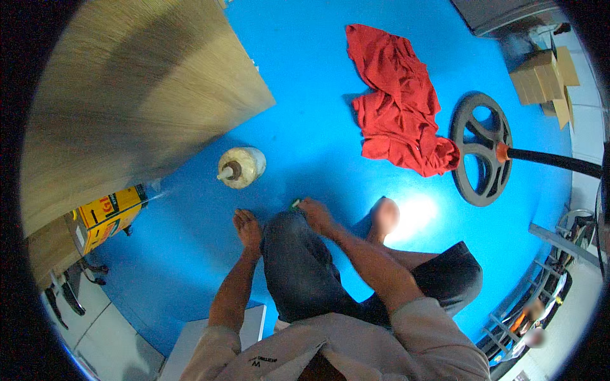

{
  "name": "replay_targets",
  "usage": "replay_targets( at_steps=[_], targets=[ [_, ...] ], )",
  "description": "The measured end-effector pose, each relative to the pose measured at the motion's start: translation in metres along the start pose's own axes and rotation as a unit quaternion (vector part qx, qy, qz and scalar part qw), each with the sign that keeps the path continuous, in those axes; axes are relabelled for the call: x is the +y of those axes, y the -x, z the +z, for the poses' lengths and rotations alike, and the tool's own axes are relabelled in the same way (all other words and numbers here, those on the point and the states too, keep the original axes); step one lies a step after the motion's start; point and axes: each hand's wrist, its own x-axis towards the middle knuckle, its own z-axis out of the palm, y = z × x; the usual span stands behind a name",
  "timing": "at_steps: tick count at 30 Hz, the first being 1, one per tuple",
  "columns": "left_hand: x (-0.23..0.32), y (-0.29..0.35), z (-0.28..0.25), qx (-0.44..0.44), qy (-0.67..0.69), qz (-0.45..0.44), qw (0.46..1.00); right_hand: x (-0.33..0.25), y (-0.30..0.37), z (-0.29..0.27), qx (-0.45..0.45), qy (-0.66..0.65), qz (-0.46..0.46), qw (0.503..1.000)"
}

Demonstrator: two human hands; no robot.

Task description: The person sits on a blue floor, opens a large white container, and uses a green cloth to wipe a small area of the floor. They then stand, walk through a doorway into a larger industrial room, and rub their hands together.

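My right hand (318,216) is closed beside my left knee. A small green object (294,204) sticks out from its fingertips; its kind is too small to make out. My left hand (246,230) reaches down on the outer side of the same knee, fingers stretched forward, with nothing visible in it. Ahead of that hand, a pale yellowish bottle (250,167) with a brown cap and a nozzle stands on the blue floor (305,127). Dark trousers (295,267) cover my bent legs, and one bare foot (384,219) shows to the right.
A large wooden panel (159,95) fills the left side. Below it is a yellow box (111,219). A crumpled red cloth (400,101) lies ahead on the right, beside a dark round spoked base (481,149) with a pole. Cardboard boxes (537,77) stand at far right.
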Motion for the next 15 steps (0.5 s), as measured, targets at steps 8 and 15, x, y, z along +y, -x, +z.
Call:
replay_targets(
  at_steps=[8,15],
  targets=[
    [0.02,-0.027,-0.087,-0.22,0.263,-0.016,0.939,0.018,0.036,-0.213,0.214,-0.316,0.137,0.914],
    [0.011,-0.026,-0.11,-0.243,0.238,-0.028,0.94,-0.121,0.13,-0.34,0.31,-0.434,0.17,0.828]
  ],
)
